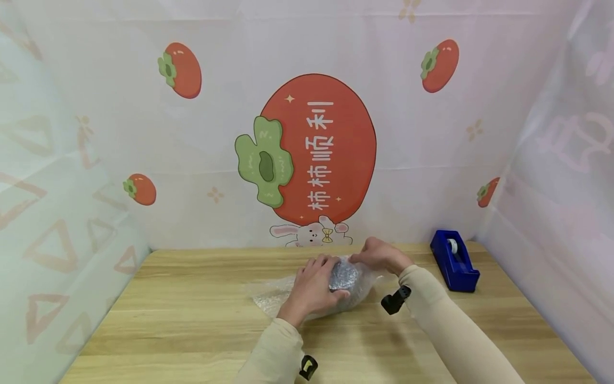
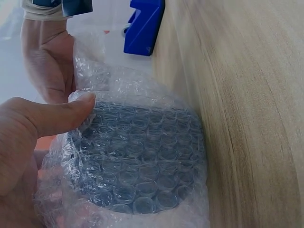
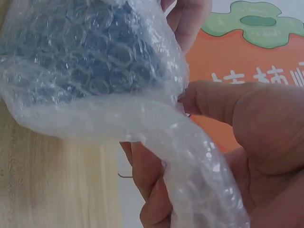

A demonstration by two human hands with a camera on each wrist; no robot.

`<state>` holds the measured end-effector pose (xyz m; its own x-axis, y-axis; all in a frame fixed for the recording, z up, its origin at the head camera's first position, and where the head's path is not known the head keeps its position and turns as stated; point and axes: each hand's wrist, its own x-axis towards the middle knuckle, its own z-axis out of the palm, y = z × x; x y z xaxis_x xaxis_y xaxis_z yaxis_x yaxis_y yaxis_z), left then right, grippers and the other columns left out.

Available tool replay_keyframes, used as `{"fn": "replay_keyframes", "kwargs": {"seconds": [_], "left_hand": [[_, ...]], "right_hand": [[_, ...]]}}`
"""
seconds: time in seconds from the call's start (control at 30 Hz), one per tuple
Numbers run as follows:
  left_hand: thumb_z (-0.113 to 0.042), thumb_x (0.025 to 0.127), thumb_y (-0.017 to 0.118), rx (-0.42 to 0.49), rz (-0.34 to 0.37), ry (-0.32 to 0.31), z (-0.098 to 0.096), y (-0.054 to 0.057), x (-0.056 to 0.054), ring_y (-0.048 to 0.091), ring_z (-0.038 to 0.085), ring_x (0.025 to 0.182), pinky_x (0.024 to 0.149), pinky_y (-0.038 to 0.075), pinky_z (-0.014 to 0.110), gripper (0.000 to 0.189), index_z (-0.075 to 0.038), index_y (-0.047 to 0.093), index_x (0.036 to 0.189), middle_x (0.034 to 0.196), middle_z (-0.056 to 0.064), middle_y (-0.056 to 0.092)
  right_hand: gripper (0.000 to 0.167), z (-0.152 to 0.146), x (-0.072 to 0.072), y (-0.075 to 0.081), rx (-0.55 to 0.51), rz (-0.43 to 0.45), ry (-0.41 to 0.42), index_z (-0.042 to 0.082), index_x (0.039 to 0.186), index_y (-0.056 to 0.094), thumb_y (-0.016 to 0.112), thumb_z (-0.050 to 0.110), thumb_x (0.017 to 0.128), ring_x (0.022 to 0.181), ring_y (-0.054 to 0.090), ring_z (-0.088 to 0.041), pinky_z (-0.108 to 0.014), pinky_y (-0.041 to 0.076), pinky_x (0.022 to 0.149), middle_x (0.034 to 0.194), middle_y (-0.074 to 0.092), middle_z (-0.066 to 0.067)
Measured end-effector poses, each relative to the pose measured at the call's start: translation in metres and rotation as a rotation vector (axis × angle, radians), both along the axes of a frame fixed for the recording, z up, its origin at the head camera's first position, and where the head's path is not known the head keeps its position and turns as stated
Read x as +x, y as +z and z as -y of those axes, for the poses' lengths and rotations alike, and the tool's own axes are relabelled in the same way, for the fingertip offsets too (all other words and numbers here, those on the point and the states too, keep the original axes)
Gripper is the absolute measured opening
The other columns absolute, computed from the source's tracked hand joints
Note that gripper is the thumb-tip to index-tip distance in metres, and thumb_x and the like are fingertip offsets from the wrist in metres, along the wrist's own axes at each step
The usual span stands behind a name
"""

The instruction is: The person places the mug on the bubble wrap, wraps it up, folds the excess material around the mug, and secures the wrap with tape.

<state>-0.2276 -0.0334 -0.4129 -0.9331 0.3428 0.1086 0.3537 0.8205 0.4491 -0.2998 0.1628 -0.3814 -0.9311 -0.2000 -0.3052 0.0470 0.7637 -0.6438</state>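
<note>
A dark blue-grey, round-edged object stands on the wooden table, wrapped in clear bubble wrap. My left hand grips it from the left, with the thumb pressed on the top edge of the wrap in the left wrist view. On the other side, my right hand pinches the wrap between thumb and fingers near the object's upper edge. A strip of wrap hangs down past the right palm in the right wrist view. More loose wrap spreads over the table behind the left wrist.
A blue tape dispenser with a white roll stands at the right rear of the table. Behind the table rises a fabric backdrop printed with persimmons, and more fabric hangs on both sides.
</note>
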Motion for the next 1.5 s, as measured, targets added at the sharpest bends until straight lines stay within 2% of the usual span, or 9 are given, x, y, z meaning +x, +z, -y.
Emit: {"fn": "replay_keyframes", "kwargs": {"seconds": [0.2, 0.4, 0.6, 0.8, 0.93, 1.03, 1.13, 1.37, 1.5], "left_hand": [[-0.043, 0.084, 0.082, 0.016, -0.006, 0.000, 0.000, 0.000, -0.001, 0.046, 0.032, 0.132, 0.108, 0.037, 0.058, 0.075, -0.015, 0.051, 0.146, 0.145, 0.009, 0.050], [-0.043, 0.083, 0.083, 0.031, 0.003, 0.011, 0.000, -0.001, -0.001, 0.046, 0.031, 0.131, 0.108, 0.037, 0.057, 0.075, -0.015, 0.051, 0.146, 0.145, 0.009, 0.050], [-0.043, 0.082, 0.083, 0.030, 0.004, 0.017, 0.000, 0.000, -0.001, 0.046, 0.031, 0.132, 0.108, 0.037, 0.057, 0.076, -0.016, 0.052, 0.145, 0.144, 0.008, 0.050], [-0.043, 0.082, 0.083, 0.034, 0.007, 0.021, 0.000, 0.000, -0.001, 0.046, 0.031, 0.131, 0.108, 0.037, 0.057, 0.076, -0.016, 0.052, 0.146, 0.144, 0.008, 0.050], [-0.043, 0.082, 0.083, 0.037, 0.004, 0.023, -0.001, 0.001, -0.001, 0.047, 0.031, 0.130, 0.108, 0.037, 0.057, 0.075, -0.016, 0.052, 0.145, 0.143, 0.008, 0.051], [-0.042, 0.082, 0.084, 0.047, 0.004, 0.025, -0.001, 0.001, -0.001, 0.047, 0.031, 0.130, 0.108, 0.037, 0.057, 0.075, -0.015, 0.053, 0.145, 0.143, 0.008, 0.051], [-0.042, 0.081, 0.085, 0.053, 0.008, 0.027, -0.001, 0.002, -0.001, 0.047, 0.031, 0.130, 0.108, 0.037, 0.057, 0.076, -0.015, 0.053, 0.145, 0.143, 0.009, 0.051], [-0.043, 0.081, 0.084, 0.045, 0.010, 0.029, -0.001, 0.000, -0.001, 0.047, 0.031, 0.130, 0.108, 0.037, 0.057, 0.076, -0.016, 0.053, 0.145, 0.144, 0.009, 0.051], [-0.042, 0.081, 0.085, 0.050, 0.002, 0.023, -0.001, 0.000, 0.000, 0.047, 0.031, 0.130, 0.107, 0.038, 0.058, 0.076, -0.015, 0.053, 0.145, 0.143, 0.008, 0.052]], "right_hand": [[0.026, 0.006, 0.000, 0.005, 0.045, -0.051, 0.034, 0.000, 0.088, 0.062, 0.072, 0.024, 0.091, 0.072, 0.051, -0.020, -0.031, 0.043, 0.060, 0.083, 0.057, -0.007], [0.032, 0.012, 0.001, 0.012, 0.158, -0.115, 0.083, -0.003, 0.100, 0.064, 0.073, 0.026, 0.091, 0.077, 0.058, -0.023, -0.035, 0.050, 0.065, 0.087, 0.064, -0.009], [0.024, 0.008, 0.001, 0.016, 0.080, -0.085, 0.068, 0.003, 0.077, 0.066, 0.076, 0.023, 0.088, 0.065, 0.049, -0.017, -0.029, 0.041, 0.057, 0.069, 0.051, -0.001], [0.036, 0.005, 0.003, 0.021, 0.037, -0.037, 0.108, 0.011, 0.062, 0.054, 0.076, 0.022, 0.087, 0.056, 0.035, -0.013, -0.027, 0.031, 0.053, 0.059, 0.035, 0.003], [0.019, 0.009, 0.005, 0.025, 0.128, -0.040, 0.175, 0.006, 0.085, 0.067, 0.074, 0.023, 0.091, 0.065, 0.053, -0.014, -0.029, 0.046, 0.060, 0.076, 0.056, -0.001], [0.030, 0.014, 0.007, 0.031, 0.235, -0.038, 0.242, 0.004, 0.116, 0.067, 0.069, 0.025, 0.095, 0.080, 0.065, -0.018, -0.035, 0.056, 0.071, 0.100, 0.066, -0.006], [0.035, 0.017, 0.010, 0.034, 0.303, -0.015, 0.277, 0.006, 0.127, 0.062, 0.066, 0.027, 0.098, 0.082, 0.067, -0.020, -0.039, 0.057, 0.075, 0.103, 0.067, -0.008], [0.033, 0.017, 0.012, 0.035, 0.292, 0.008, 0.260, 0.009, 0.125, 0.061, 0.065, 0.027, 0.099, 0.076, 0.066, -0.022, -0.038, 0.055, 0.069, 0.108, 0.064, -0.009], [0.030, 0.016, 0.011, 0.031, 0.238, -0.055, 0.210, 0.001, 0.113, 0.065, 0.072, 0.022, 0.093, 0.071, 0.064, -0.021, -0.033, 0.053, 0.063, 0.093, 0.066, -0.009]]}}
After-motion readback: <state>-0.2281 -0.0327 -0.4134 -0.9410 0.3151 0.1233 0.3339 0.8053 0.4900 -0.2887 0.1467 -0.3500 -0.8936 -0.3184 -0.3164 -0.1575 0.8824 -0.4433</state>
